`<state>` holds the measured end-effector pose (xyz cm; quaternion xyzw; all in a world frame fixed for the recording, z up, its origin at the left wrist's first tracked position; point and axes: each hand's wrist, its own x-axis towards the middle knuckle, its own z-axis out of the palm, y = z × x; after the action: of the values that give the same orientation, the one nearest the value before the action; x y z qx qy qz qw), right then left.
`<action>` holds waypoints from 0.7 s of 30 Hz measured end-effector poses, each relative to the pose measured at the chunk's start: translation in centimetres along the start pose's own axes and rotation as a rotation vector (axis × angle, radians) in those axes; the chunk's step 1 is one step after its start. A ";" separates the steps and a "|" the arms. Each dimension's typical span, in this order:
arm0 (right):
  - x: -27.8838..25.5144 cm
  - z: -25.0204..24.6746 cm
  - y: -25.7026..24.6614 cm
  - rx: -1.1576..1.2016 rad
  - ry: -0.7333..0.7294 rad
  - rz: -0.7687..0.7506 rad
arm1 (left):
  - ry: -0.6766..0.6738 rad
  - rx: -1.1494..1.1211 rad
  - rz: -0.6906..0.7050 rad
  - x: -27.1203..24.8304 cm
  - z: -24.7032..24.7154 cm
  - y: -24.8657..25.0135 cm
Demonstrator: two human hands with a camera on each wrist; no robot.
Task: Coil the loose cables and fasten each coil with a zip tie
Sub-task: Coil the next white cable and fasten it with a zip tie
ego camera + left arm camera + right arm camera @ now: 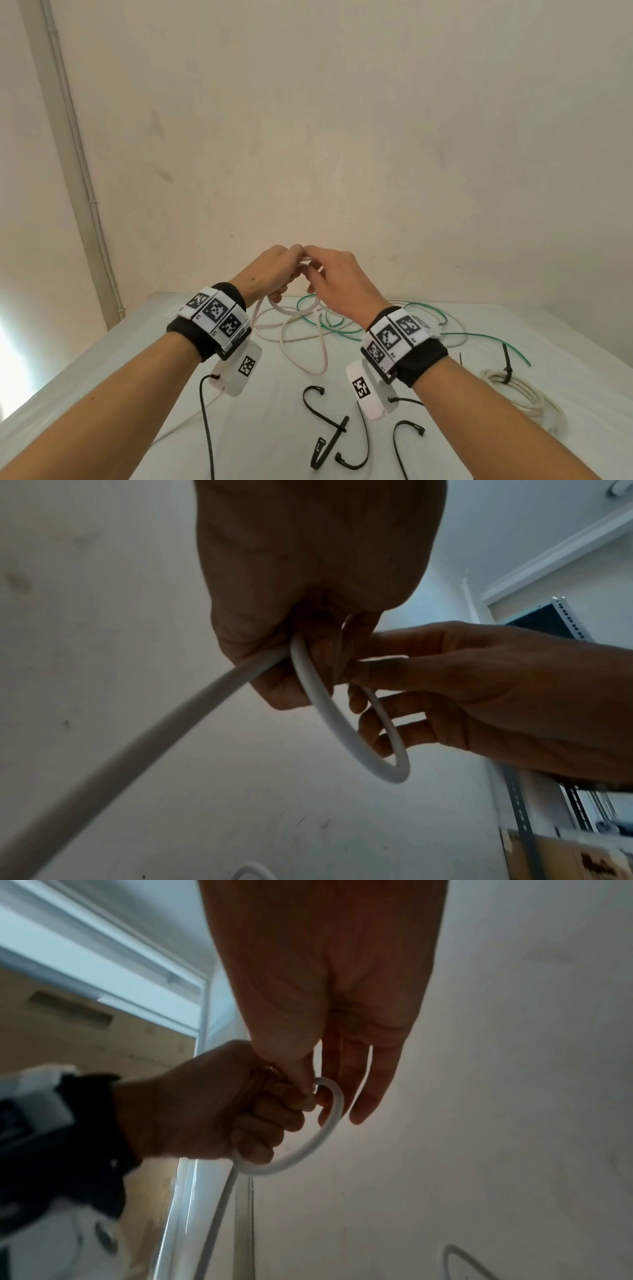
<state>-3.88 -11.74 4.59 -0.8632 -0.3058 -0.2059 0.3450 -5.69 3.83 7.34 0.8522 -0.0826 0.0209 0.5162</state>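
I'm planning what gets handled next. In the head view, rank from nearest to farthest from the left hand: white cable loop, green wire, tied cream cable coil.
1. White cable loop: gripped in the left hand.
2. Thin green wire: on the table, centre.
3. Cream cable coil tied with a black zip tie: far right.

White bench (102, 383) is sitting in front of me, up against the wall. Lying on it: loose white cable (303, 346) looping across the middle w/ a thin green cable (346, 330) tangled thru it; a coiled white cable (520, 394) sitting far right, already cinched w/ a black zip tie (506, 368); several loose black zip ties (329, 435) curling near my edge.
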 end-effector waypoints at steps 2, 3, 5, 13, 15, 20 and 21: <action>0.3 0.4 0.0 -0.229 0.015 -0.063 | 0.004 0.012 -0.006 0.0 -0.1 0.2; 0.4 0.5 -0.2 -0.336 0.004 -0.062 | 0.010 0.017 -0.003 -0.1 -0.2 0.2; 0.5 0.6 -0.1 -0.459 0.016 -0.061 | 0.030 0.001 0.009 -0.1 -0.2 0.0; 0.0 0.6 -0.4 -0.544 0.158 0.058 | 0.112 -0.308 -0.016 0.0 -0.2 -0.6; 0.2 0.9 -0.2 -0.411 0.185 0.075 | 0.180 -0.289 0.013 0.6 -0.3 -0.7; 0.5 1.6 -0.2 0.149 0.115 0.321 | 0.384 -0.115 0.173 1.6 -1.5 -0.2; 0.3 1.7 -0.7 0.268 0.024 0.436 | 0.410 -0.144 0.191 1.7 -2.1 0.3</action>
<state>-3.90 -10.02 3.94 -0.8528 -0.1330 -0.0944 0.4961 -3.92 5.36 8.79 0.7793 -0.0574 0.2362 0.5775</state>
